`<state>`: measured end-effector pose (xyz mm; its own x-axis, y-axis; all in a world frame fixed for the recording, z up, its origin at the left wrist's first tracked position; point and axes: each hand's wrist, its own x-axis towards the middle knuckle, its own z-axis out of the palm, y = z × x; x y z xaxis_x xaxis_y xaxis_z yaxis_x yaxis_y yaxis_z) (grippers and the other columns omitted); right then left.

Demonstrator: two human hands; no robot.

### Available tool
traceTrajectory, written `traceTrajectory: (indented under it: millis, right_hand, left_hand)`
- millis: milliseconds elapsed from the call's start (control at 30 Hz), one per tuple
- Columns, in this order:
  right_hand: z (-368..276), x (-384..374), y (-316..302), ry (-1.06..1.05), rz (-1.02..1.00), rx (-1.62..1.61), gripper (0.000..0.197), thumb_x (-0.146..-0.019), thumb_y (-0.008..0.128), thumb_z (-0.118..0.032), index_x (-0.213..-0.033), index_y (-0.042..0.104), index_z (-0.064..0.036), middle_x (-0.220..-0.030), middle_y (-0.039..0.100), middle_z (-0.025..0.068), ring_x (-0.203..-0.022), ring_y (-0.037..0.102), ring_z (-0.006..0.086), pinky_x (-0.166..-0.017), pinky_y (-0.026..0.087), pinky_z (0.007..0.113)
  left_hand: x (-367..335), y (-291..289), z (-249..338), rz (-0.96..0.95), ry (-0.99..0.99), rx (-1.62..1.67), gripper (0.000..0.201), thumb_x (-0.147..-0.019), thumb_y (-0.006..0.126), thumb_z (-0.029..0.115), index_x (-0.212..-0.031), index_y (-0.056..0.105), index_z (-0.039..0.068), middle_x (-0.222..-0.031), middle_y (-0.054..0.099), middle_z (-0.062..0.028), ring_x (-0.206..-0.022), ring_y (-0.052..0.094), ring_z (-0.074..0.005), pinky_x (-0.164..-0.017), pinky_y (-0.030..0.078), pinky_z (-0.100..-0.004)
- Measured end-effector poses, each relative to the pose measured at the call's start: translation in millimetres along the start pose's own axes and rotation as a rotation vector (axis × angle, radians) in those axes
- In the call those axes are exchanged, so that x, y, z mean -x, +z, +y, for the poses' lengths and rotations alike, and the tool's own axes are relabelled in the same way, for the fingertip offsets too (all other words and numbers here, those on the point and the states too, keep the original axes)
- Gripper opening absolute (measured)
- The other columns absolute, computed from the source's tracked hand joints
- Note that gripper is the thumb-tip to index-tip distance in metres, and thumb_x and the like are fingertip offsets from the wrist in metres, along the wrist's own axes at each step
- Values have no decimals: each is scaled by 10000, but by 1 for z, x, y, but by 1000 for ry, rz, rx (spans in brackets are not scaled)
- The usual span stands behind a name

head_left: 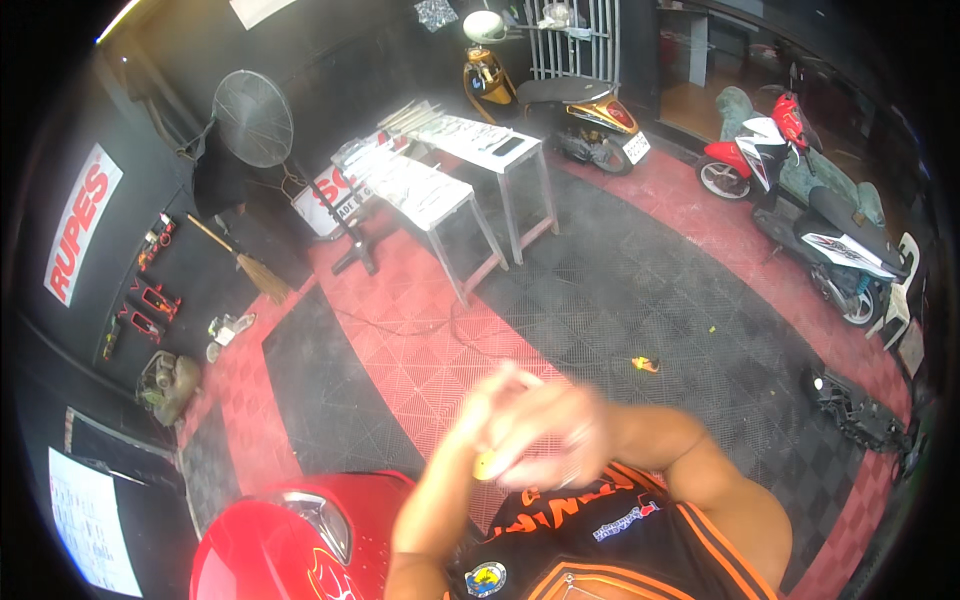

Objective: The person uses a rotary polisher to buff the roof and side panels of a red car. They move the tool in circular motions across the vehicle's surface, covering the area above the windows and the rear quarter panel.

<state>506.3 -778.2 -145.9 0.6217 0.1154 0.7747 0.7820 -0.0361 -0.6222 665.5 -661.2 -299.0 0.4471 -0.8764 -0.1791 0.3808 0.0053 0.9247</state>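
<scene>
My left hand [488,400] and my right hand [560,430] are together in front of my chest, both smeared by motion. A small yellow-green thing [485,465] shows at the lower edge of the hands, beside my left wrist. The right fingers curl down onto it; its kind is too blurred to make out. The left fingers are partly hidden behind the right hand and blurred. Close to my left forearm stands a glossy red vehicle front [240,545] with a headlight [325,520].
Two white-topped tables [440,200] stand ahead, bearing long strips and a dark flat thing. Left are a standing fan [255,118], a broom [240,258] and a compressor-like machine [168,388]. Scooters [575,105] are parked behind and right. An orange-yellow object [645,365] lies on the tiled floor; a cable crosses it.
</scene>
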Motion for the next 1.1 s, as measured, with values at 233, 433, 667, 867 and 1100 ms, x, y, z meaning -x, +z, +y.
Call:
traceTrajectory:
  millis: [233,433,667,867,1100]
  right_hand:
    - [78,20,114,-141,-274,-136,107,-946,752,-72,-1032,741,-9,-876,735,112,-786,735,303,-659,592,410]
    - [95,21,120,-160,-145,70,127,-938,747,-119,-1028,750,-30,-868,731,115,-786,735,322,-668,600,418]
    - [113,35,132,-205,-282,198,132,-846,738,-127,-936,697,-40,-818,678,102,-760,706,316,-668,578,441]
    - [122,39,134,-270,-315,239,197,-738,731,-127,-908,676,-44,-798,656,94,-742,692,322,-659,561,439]
    - [128,41,128,-351,-295,322,230,-723,748,-143,-914,668,-44,-792,644,76,-735,681,309,-638,544,431]
  left_hand:
    - [-17,63,-42,-620,-456,-92,683,-1155,380,591,-1142,751,18,-972,729,-43,-860,642,-133,-834,531,-319]
    - [-8,57,-66,-496,-532,-23,684,-1156,376,596,-1190,743,19,-976,731,-34,-868,634,-139,-819,520,-321]
    - [-7,40,-67,-493,-458,-434,629,-1161,390,557,-1199,710,17,-1034,718,-60,-951,647,-159,-868,531,-342]
    - [6,38,-53,-431,-412,-569,606,-1160,403,541,-1182,704,16,-1023,710,-64,-949,642,-157,-872,529,-345]
    - [9,48,-45,-427,-409,-471,595,-1156,413,538,-1171,702,17,-1016,706,-65,-948,640,-156,-871,528,-346]
